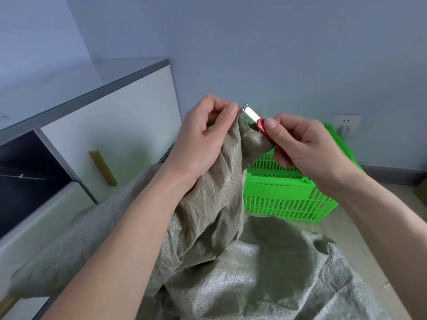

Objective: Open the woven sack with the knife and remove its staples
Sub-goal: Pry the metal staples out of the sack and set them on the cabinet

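Woven sack [208, 204], grey-green, slumped across lower centre and lower right of frame, one gathered corner lifted to upper centre. Left hand [203, 135] at centre, grip clamped on that raised corner, thumb and forefinger pinching the fabric edge. Right hand [307, 146] at centre right, grip clamped on the red handle of the knife [256, 122], thumb pressed on top. Silver blade pointing toward upper left, tip just beside the left thumb and touching a thin wire staple [243, 107] projecting from the sack's top edge. Sack contents hidden by folds. Green slatted plastic basket [288, 199] behind the sack at centre right, partly blocked by the raised fabric and the right hand; interior not discernible. White cabinet [111, 125] with grey top and a wooden handle at left. Wall socket [346, 125] with plug at upper right. Pale wall [254, 42] across the top.
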